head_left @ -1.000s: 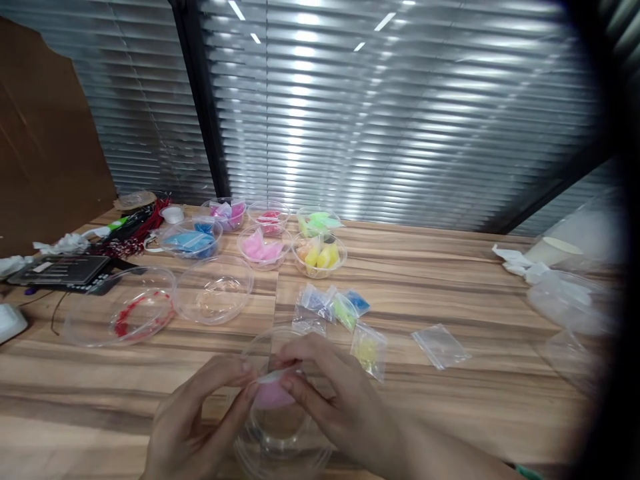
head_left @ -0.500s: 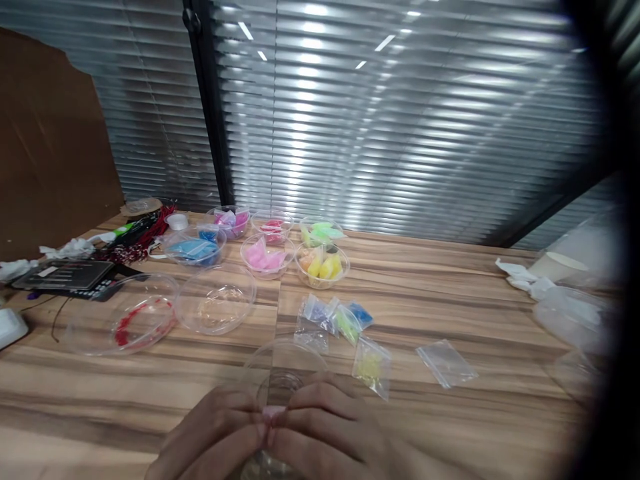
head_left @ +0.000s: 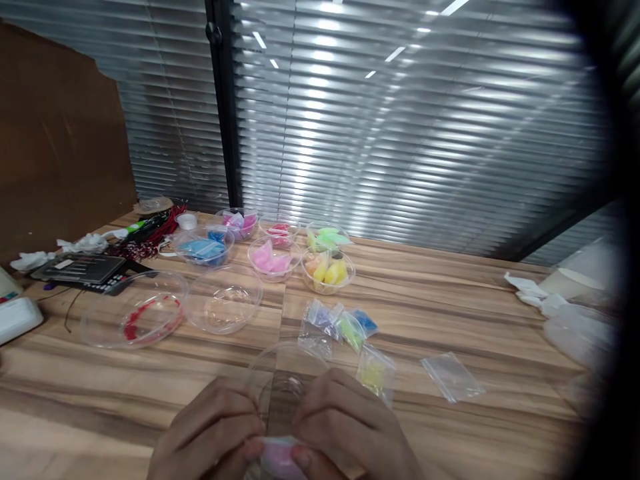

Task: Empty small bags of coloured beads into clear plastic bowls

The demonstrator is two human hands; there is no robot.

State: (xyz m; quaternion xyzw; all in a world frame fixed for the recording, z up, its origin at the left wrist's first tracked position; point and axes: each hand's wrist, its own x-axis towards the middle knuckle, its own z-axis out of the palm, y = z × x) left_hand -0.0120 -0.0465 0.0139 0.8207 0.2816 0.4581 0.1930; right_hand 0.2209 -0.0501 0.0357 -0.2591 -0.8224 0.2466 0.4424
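Both hands are at the bottom centre, over a clear round bowl [head_left: 285,353]. A small plastic bag with pink contents [head_left: 281,459] is stretched between them. My left hand [head_left: 213,427] pinches its left side, and my right hand [head_left: 347,427] pinches its right side. Just beyond the bowl lie small bags with purple, green and blue contents [head_left: 350,330]. A bag of yellow beads [head_left: 375,373] lies near my right hand, with a flat clear bag [head_left: 453,377] farther right.
Clear bowls with yellow [head_left: 333,272], pink [head_left: 271,259] and blue [head_left: 203,250] bags stand farther back. At left are a bowl with red beads [head_left: 133,320] and a clear bowl [head_left: 223,303]. A cardboard panel [head_left: 60,147] stands far left; white tissue [head_left: 530,288] lies right.
The pink bag is lower and shows more widely between my hands, whose fingertips have moved apart. The view has shifted slightly, so the table items appear farther right.
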